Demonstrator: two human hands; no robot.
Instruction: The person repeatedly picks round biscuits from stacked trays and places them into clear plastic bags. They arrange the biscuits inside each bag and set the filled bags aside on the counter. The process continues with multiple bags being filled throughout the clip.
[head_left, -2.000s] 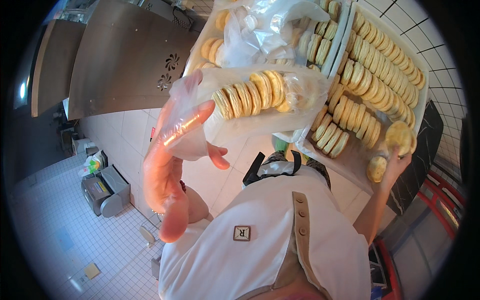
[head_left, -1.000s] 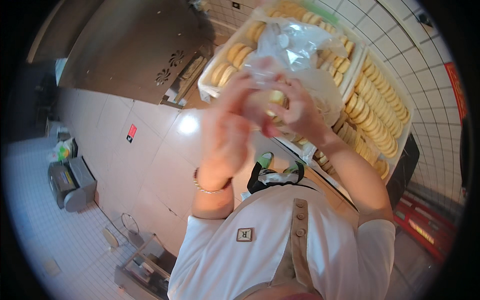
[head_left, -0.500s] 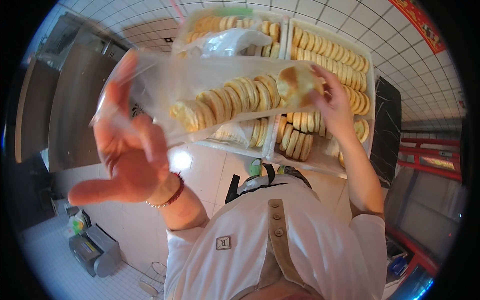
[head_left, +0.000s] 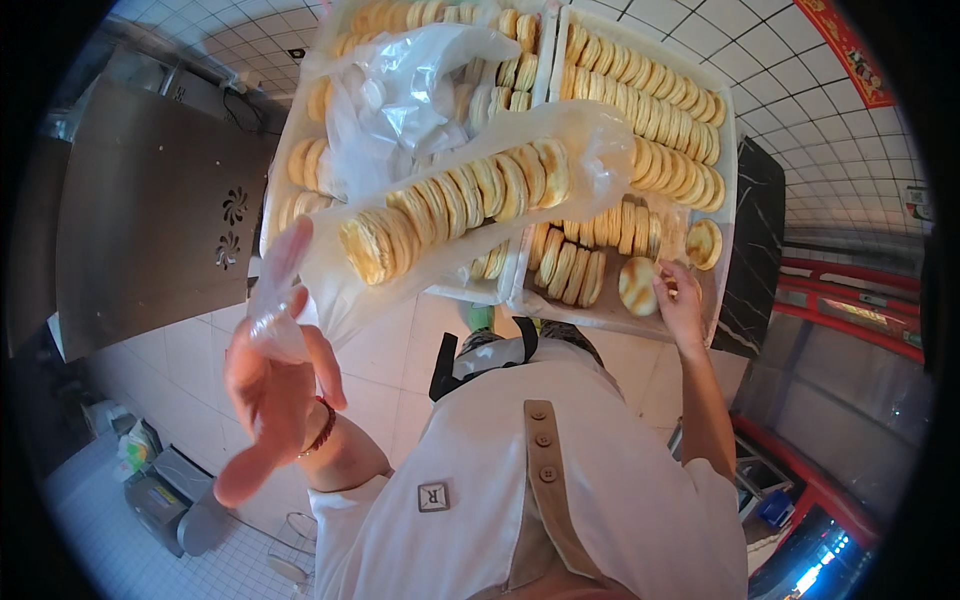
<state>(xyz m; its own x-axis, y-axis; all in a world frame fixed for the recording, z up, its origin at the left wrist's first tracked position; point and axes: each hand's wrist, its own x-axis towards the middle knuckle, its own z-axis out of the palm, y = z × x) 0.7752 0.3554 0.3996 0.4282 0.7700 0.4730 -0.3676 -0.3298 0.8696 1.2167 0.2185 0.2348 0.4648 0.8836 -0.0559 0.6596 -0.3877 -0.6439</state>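
My left hand (head_left: 268, 398) pinches the end of a long clear plastic bag (head_left: 330, 285) that holds a row of round golden pastries (head_left: 455, 200), stacked on edge. The bag stretches up and right over the trays. My right hand (head_left: 680, 305) reaches to the right-hand tray (head_left: 725, 150) and grips a single round pastry (head_left: 638, 285) near its front edge. Another loose pastry (head_left: 704, 243) lies flat just beyond my fingers.
Two white trays hold several rows of the same pastries. A crumpled pile of empty clear bags (head_left: 405, 95) lies on the left tray (head_left: 278, 170). A grey metal cabinet (head_left: 150, 220) stands to the left, a black panel (head_left: 755, 250) and red frame (head_left: 850, 300) to the right.
My right hand has left the mouth of the bag and dropped to the right tray, where it now grips a pastry. My left hand has lowered, still holding the filled bag.
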